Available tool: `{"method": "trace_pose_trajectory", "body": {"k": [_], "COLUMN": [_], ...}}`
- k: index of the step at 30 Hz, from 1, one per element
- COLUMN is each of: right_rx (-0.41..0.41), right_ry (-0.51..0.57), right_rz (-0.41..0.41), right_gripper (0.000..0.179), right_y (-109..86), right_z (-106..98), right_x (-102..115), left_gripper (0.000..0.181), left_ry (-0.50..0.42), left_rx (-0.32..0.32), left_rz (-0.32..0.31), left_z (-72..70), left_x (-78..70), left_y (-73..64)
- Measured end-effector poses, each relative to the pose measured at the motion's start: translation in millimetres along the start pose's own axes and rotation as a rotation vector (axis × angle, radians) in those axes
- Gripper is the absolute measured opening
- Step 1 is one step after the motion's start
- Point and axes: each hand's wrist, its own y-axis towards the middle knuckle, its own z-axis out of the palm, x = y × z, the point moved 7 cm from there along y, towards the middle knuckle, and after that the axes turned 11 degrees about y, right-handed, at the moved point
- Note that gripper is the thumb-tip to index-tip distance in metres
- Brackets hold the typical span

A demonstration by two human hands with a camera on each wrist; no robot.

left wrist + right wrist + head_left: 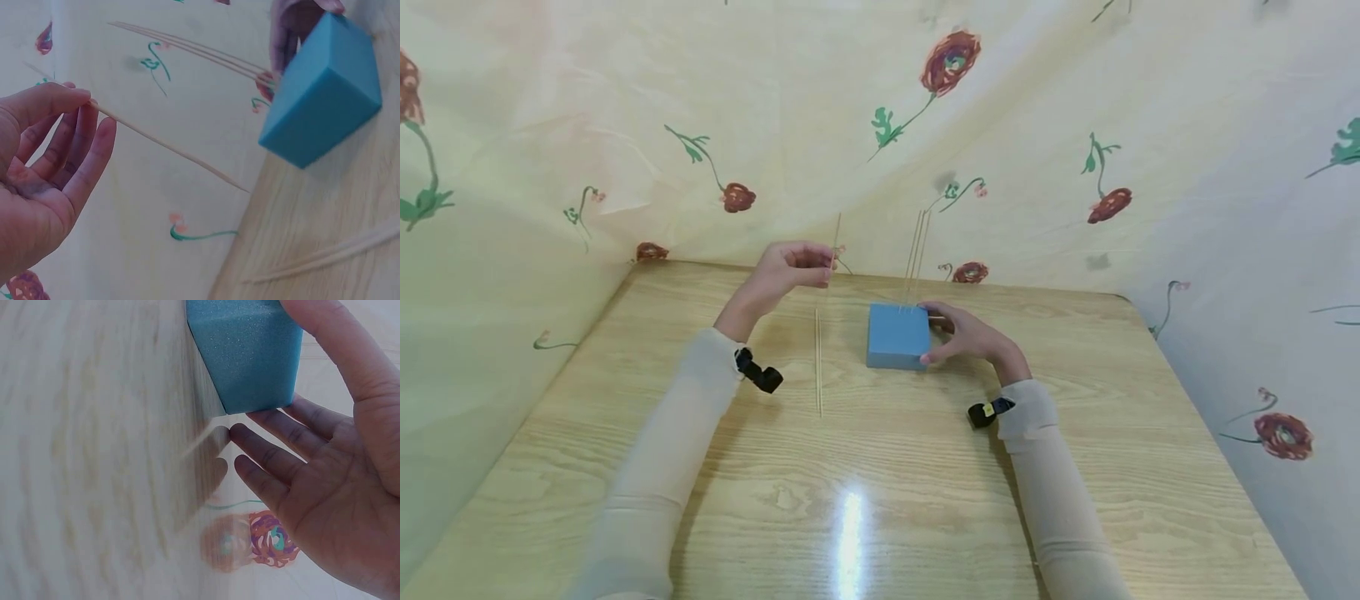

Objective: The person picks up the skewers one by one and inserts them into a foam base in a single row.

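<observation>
In the head view I locate the blue block [898,332] on the wooden table [910,450], with three standing sticks [916,262] seated in its top. The left hand [786,271] pinches a single stick [169,147]; the left wrist view shows me its lower tip apart from the block, too faint in the head view. The right hand [966,335] is clamped on the block; the right wrist view reveals two fingers free of it. Loose sticks [818,367] lie left of the block.
</observation>
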Motion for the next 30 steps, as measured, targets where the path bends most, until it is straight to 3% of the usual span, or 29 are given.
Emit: {"method": "trace_pose_trajectory", "body": {"k": [7, 15, 30], "right_rx": [0.009, 0.007, 0.011], "right_ry": [0.007, 0.001, 0.011], "right_rz": [-0.006, -0.010, -0.027], "right_gripper": [0.101, 0.101, 0.099], "right_y": [0.1, -0.3, -1.9], "right_z": [0.9, 0.3, 0.0], "right_x": [-0.3, -0.5, -0.1], "left_gripper": [0.020, 0.023, 0.029], "left_ry": [-0.109, -0.140, -0.168], "left_rx": [-0.017, -0.018, -0.060], "left_rz": [0.073, 0.147, 0.170], "left_z": [14.4, 35.6, 64.6], "left_x": [-9.6, -17.2, -11.7], "left_y": [9.9, 24.1, 39.9]}}
